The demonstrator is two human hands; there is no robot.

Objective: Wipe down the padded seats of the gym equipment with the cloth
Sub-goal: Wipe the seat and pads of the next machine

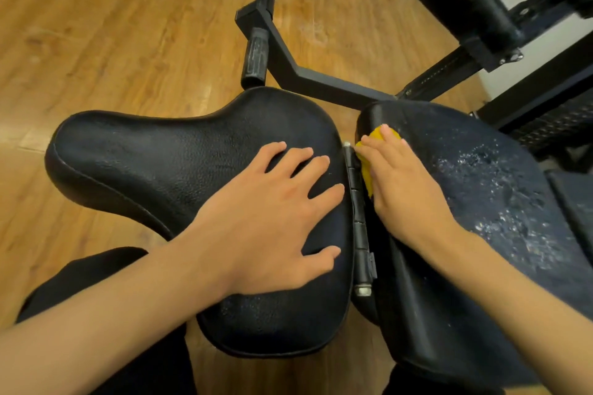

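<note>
A black padded seat point(154, 157) fills the middle of the view. My left hand point(272, 212) lies flat on its right part with fingers spread. To the right, past a metal hinge point(357, 202), a second black pad point(481, 189) slopes away, speckled with white flecks and worn patches. My right hand point(404, 179) presses a yellow cloth point(367, 176) against that pad's left edge beside the hinge. Most of the cloth is hidden under the hand.
A black steel frame with two rubber-gripped handles point(256, 54) reaches out behind the seat. More black padding and frame bars point(475, 6) stand at the upper right. Wooden floor point(112, 26) surrounds the machine. My dark trouser legs point(96, 276) show at the bottom left.
</note>
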